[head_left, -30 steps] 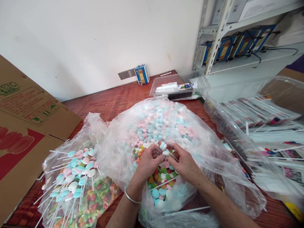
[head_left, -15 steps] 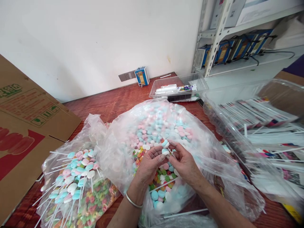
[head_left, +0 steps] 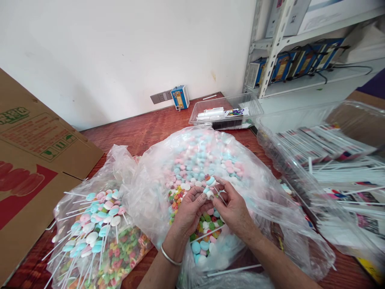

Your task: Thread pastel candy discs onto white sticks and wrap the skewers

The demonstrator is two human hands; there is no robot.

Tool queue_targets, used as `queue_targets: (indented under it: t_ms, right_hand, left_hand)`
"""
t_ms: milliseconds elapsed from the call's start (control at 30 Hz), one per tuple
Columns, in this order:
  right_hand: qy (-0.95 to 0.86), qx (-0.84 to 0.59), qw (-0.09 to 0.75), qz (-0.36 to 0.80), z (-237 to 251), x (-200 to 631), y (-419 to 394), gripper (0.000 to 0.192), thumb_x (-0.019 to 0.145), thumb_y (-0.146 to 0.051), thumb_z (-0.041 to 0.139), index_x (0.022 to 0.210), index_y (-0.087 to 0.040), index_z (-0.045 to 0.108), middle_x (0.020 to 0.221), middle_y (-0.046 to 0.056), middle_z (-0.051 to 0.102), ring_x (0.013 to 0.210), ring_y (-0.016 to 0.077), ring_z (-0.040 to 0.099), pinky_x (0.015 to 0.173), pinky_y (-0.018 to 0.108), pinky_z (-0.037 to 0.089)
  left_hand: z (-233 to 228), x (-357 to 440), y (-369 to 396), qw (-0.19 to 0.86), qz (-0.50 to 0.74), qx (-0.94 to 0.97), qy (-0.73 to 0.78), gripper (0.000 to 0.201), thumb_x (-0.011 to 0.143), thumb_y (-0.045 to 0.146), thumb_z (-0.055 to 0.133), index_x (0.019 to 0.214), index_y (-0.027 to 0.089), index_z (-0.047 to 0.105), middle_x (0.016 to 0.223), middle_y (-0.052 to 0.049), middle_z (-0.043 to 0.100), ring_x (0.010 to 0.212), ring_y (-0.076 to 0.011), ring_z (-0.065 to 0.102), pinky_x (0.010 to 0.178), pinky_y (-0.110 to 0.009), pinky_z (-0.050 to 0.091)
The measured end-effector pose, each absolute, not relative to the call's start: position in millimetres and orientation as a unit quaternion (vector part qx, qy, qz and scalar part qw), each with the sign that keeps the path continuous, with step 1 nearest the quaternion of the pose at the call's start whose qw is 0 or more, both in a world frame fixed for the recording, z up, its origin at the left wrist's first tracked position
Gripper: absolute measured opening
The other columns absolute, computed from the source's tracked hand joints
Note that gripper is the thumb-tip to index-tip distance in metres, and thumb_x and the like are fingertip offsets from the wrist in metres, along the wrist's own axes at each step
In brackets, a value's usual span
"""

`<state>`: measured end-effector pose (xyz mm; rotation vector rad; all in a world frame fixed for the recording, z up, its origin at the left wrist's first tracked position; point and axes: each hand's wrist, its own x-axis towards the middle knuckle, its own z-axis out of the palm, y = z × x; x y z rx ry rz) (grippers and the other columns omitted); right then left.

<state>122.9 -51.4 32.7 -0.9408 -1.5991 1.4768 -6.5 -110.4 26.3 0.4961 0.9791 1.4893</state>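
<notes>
My left hand (head_left: pixel 192 206) is closed on pale blue and white marshmallows (head_left: pixel 208 192), pinched between thumb and fingers. Close against it, my right hand (head_left: pixel 230 202) grips a thin white stick (head_left: pixel 221 193) beside the marshmallows. An orange-red gummy ring sits at the top of the stack. Under both hands lies a large clear plastic bag (head_left: pixel 258 176) of pink, blue and white marshmallows. Colourful gummy rings (head_left: pixel 176 198) show in its opening. How far the stick runs into the marshmallows is hidden by my fingers.
At the left, marshmallow sticks (head_left: pixel 93 224) lie on a bag of gummy rings (head_left: pixel 129 249) by a cardboard box (head_left: pixel 45 148). Clear bins on the right hold packets (head_left: pixel 303 144) and white sticks (head_left: pixel 345 172). A small blue device (head_left: pixel 179 97) stands against the wall.
The marshmallow stack has shifted slightly in my fingers, and the lower white piece now sits nearer my right fingertips. Both hands stay in nearly the same place.
</notes>
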Motion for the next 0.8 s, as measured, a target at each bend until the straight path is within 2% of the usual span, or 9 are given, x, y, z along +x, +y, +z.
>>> queue_targets:
  t_ms: [200, 267, 367, 533, 667, 800]
  right_hand:
    - [-0.571, -0.352, 0.385, 0.634, 34.6, 121.6, -50.8, 0.044, 0.082, -0.026, 0.058, 0.125, -0.022, 0.050, 0.093, 0.001, 0.064, 0.063, 0.0130, 0.066, 0.054, 0.024, 0.055]
    - [-0.569, -0.348, 0.390, 0.635, 33.4, 121.3, -50.3, 0.043, 0.082, -0.026, 0.059, 0.124, -0.022, 0.050, 0.091, 0.000, 0.063, 0.063, 0.0129, 0.065, 0.054, 0.024, 0.054]
    - [-0.569, -0.342, 0.383, 0.642, 32.0, 121.2, -50.9, 0.043, 0.083, -0.027, 0.058, 0.125, -0.021, 0.050, 0.092, 0.001, 0.062, 0.061, 0.0120, 0.063, 0.053, 0.024, 0.053]
    - [-0.590, -0.336, 0.364, 0.638, 31.9, 120.8, -54.1, 0.038, 0.085, -0.028, 0.057, 0.122, -0.022, 0.055, 0.086, 0.000, 0.062, 0.058, 0.0110, 0.059, 0.051, 0.022, 0.050]
    - [-0.601, -0.324, 0.365, 0.633, 32.3, 122.6, -54.2, 0.038, 0.087, -0.031, 0.056, 0.123, -0.021, 0.056, 0.091, 0.002, 0.064, 0.057, 0.0105, 0.056, 0.050, 0.022, 0.048]
    - [-0.666, -0.350, 0.346, 0.560, 37.1, 129.3, -53.0, 0.027, 0.092, -0.032, 0.048, 0.111, -0.019, 0.061, 0.075, 0.000, 0.062, 0.056, 0.0126, 0.054, 0.049, 0.022, 0.042]
  left_hand:
    - [31.2, -4.2, -110.7, 0.520, 0.616, 0.332, 0.489, 0.038, 0.084, 0.034, 0.069, 0.118, 0.019, 0.060, 0.103, -0.007, 0.068, 0.087, -0.0154, 0.065, 0.084, -0.031, 0.055]
    - [32.4, -4.7, -110.9, 0.517, 0.605, 0.357, 0.489, 0.038, 0.082, 0.030, 0.072, 0.116, 0.019, 0.061, 0.105, -0.007, 0.068, 0.091, -0.0160, 0.065, 0.082, -0.028, 0.054]
    - [31.9, -5.9, -111.3, 0.509, 0.609, 0.362, 0.490, 0.036, 0.079, 0.027, 0.075, 0.111, 0.020, 0.060, 0.098, -0.005, 0.069, 0.084, -0.0131, 0.065, 0.076, -0.024, 0.053]
    - [29.3, -5.3, -112.6, 0.500, 0.608, 0.357, 0.503, 0.038, 0.076, 0.028, 0.077, 0.109, 0.019, 0.061, 0.096, -0.005, 0.071, 0.080, -0.0127, 0.066, 0.074, -0.024, 0.054]
    - [30.2, -5.5, -112.3, 0.491, 0.622, 0.324, 0.517, 0.034, 0.077, 0.032, 0.075, 0.105, 0.017, 0.063, 0.090, -0.004, 0.071, 0.077, -0.0140, 0.067, 0.072, -0.025, 0.055]
    - [35.5, -14.0, -109.7, 0.489, 0.665, 0.229, 0.515, 0.035, 0.075, 0.032, 0.076, 0.102, 0.015, 0.063, 0.087, -0.004, 0.071, 0.070, -0.0134, 0.067, 0.070, -0.027, 0.056]
